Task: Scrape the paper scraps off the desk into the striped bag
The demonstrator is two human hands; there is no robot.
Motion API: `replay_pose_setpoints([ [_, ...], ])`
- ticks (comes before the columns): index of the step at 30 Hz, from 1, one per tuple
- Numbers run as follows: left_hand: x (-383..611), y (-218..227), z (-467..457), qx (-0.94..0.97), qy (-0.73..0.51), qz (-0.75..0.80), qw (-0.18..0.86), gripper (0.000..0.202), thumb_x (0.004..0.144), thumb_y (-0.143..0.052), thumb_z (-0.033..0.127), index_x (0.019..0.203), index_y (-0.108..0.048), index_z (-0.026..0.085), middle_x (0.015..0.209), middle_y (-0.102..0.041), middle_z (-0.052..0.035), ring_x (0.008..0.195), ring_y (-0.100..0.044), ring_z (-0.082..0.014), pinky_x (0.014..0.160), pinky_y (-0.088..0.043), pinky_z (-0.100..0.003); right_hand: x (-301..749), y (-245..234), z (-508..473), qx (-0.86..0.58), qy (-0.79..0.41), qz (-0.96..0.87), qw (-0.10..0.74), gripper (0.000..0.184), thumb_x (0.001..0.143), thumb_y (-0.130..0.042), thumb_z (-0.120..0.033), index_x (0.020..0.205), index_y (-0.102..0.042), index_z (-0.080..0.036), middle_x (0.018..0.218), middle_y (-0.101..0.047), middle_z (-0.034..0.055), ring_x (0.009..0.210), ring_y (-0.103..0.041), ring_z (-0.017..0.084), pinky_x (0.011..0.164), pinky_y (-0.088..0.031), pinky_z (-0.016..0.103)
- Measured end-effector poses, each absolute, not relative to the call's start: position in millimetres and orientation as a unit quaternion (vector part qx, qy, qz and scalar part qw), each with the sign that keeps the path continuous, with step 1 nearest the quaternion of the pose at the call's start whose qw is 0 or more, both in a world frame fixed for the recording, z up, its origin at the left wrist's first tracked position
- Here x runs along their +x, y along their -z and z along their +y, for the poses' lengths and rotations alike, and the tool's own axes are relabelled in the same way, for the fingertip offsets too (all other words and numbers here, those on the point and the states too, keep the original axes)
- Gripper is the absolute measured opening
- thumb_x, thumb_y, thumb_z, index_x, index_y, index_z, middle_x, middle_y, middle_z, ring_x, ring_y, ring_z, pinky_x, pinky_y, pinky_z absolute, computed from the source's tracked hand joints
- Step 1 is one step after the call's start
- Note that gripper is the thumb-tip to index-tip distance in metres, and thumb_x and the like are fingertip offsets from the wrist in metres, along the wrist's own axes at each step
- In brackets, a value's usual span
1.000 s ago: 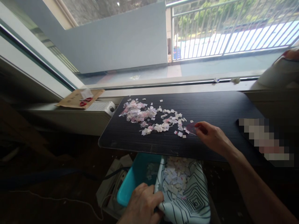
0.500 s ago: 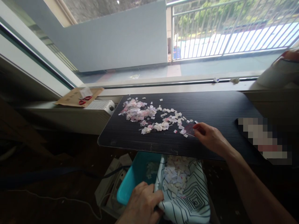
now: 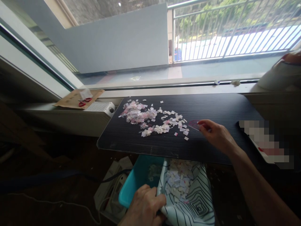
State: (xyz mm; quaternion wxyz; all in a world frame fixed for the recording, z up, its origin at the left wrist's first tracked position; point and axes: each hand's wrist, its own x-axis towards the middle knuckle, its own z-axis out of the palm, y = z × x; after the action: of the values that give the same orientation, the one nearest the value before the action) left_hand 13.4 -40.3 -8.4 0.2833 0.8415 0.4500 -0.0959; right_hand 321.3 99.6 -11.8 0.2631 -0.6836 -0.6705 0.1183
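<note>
My right hand is closed above the dark table, pinching a thin clear plastic piece with a pink-purple print. That piece is just right of the loose pale paper scraps, which merge into a larger pinkish heap on the left. Below the table's front edge, my left hand is closed on the rim of a basket lined with black-patterned pale cloth. White scraps lie inside it. Against it stands a turquoise bin with some scraps at its bottom.
A blurred-out object lies at the table's right end. Red-handled scissors rest on a brown envelope on the left sill, beside a white ridged box. A white cable runs over the floor at lower left.
My right hand has moved slightly right with the plastic piece, away from the nearest scraps. My left hand stays on the basket rim.
</note>
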Motion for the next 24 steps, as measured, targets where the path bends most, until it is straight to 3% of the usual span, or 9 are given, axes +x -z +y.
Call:
replay_pose_setpoints([
  [4, 15, 8, -42, 0.847, 0.08, 0.451, 0.27, 0.01, 0.073, -0.058, 0.013, 0.076, -0.053, 0.021, 0.077, -0.054, 0.0016, 0.076, -0.049, -0.0169, 0.07, -0.03, -0.03, 331, 19, 107, -0.71, -0.034, -0.649, 0.272, 0.028, 0.086, -0.045, -0.032, 0.102, -0.066, -0.022, 0.095, -0.07, 0.0063, 0.084, -0.064, 0.023, 0.07, -0.046, 0.032],
  [7, 17, 6, -39, 0.846, 0.086, 0.453, 0.268, 0.01, 0.072, -0.061, 0.015, 0.074, -0.053, 0.021, 0.076, -0.054, 0.0017, 0.074, -0.049, -0.0169, 0.067, -0.031, -0.03, 332, 28, 104, -0.685, -0.036, -0.67, 0.283, 0.028, 0.087, -0.043, -0.03, 0.103, -0.066, -0.021, 0.1, -0.069, 0.0063, 0.086, -0.064, 0.022, 0.074, -0.047, 0.033],
  [19, 26, 0, -34, 0.864, 0.077, 0.433, 0.245, 0.008, 0.08, -0.059, 0.022, 0.075, -0.053, 0.021, 0.074, -0.054, 0.002, 0.069, -0.05, -0.016, 0.066, -0.032, -0.029, 303, 9, 59, -0.496, -0.195, -0.809, 0.248, 0.023, 0.089, -0.046, -0.025, 0.1, -0.066, -0.023, 0.093, -0.068, 0.0037, 0.08, -0.062, 0.015, 0.072, -0.049, 0.026],
  [24, 26, -1, -35, 0.862, 0.07, 0.445, 0.232, 0.01, 0.081, -0.06, 0.023, 0.074, -0.054, 0.021, 0.072, -0.055, 0.002, 0.069, -0.05, -0.016, 0.067, -0.033, -0.029, 305, 10, 76, -0.528, -0.134, -0.786, 0.293, 0.025, 0.088, -0.046, -0.027, 0.102, -0.067, -0.023, 0.096, -0.069, 0.0047, 0.084, -0.062, 0.017, 0.073, -0.049, 0.028],
])
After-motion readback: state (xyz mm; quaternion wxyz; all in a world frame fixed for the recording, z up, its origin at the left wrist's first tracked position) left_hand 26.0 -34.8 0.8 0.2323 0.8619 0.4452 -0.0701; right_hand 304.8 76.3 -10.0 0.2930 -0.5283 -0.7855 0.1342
